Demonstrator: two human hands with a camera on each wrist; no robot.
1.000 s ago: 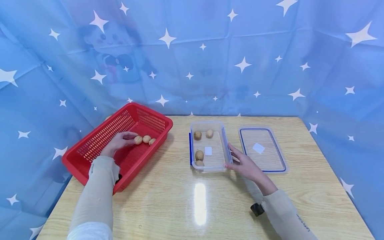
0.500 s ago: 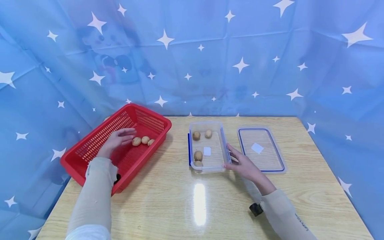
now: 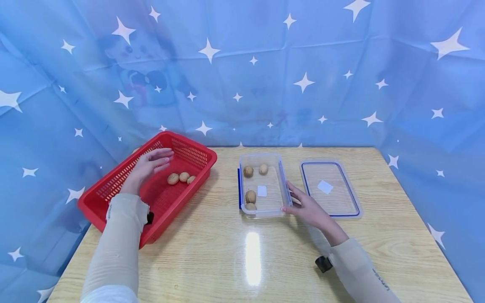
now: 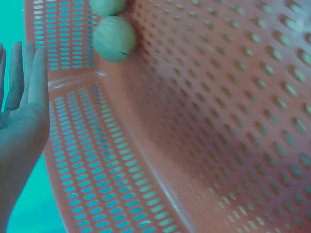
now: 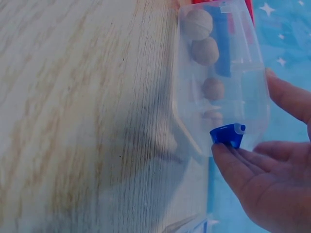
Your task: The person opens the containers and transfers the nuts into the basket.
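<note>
My left hand [image 3: 145, 168] hovers over the red plastic basket [image 3: 182, 202] with its fingers extended, holding nothing. Several walnuts [image 3: 173, 179] lie on the basket floor, just right of that hand. In the left wrist view, the straight fingers appear at the left edge, apart from two walnuts [image 4: 114, 39]. At the middle of the table, my right hand [image 3: 308, 208] holds a clear plastic container [image 3: 274, 183] by its near right corner. Its thumb is at the rim and its fingers touch a blue latch [image 5: 227, 135] in the right wrist view. Several walnuts [image 3: 250, 196] sit along the container's left and far sides.
A clear lid [image 3: 341, 198] with a blue seal lies flat on the wooden table [image 3: 204, 261], right of the container. A blue star-patterned curtain [image 3: 242, 75] surrounds the table at the back and sides.
My left hand has moved up and away from the walnuts in the basket, with its fingers off the one it touched. The right hand and container stay in place.
</note>
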